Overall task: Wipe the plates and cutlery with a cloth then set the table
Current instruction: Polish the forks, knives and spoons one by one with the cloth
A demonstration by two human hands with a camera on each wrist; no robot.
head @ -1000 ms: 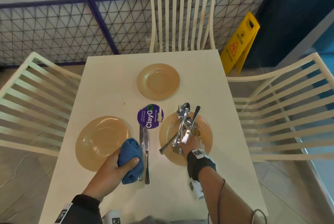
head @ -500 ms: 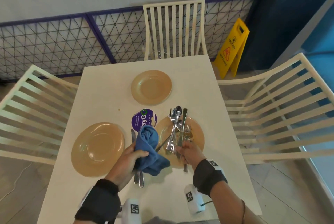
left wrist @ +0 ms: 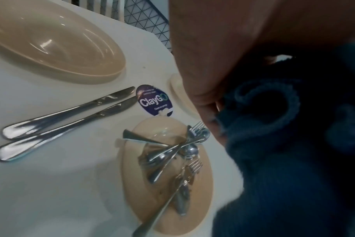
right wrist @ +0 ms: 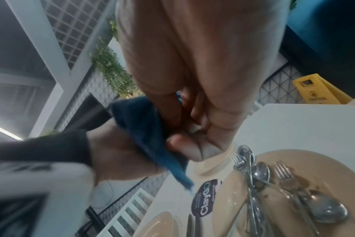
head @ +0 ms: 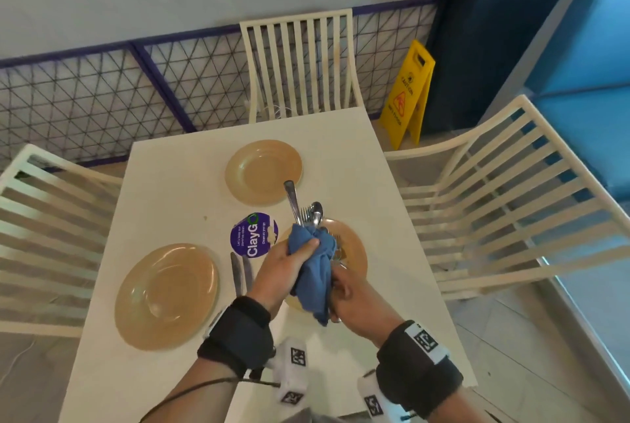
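My left hand grips a blue cloth, wrapped round a steel knife held above the table. One rounded end of the knife sticks up out of the cloth. Just below, my right hand holds the knife's lower end, which the cloth hides. Under both hands lies a tan plate with several soiled forks and spoons piled on it. Two knives lie side by side on the table. A second plate sits at the left, a third plate at the far side.
A round purple ClayGo sticker marks the middle of the white table. Cream slatted chairs stand left, right and at the far end. A yellow caution sign stands on the floor beyond.
My right hand lifted a knife off the cutlery plate. My left hand brought the cloth over from beside the two knives and wrapped it round the lifted knife.
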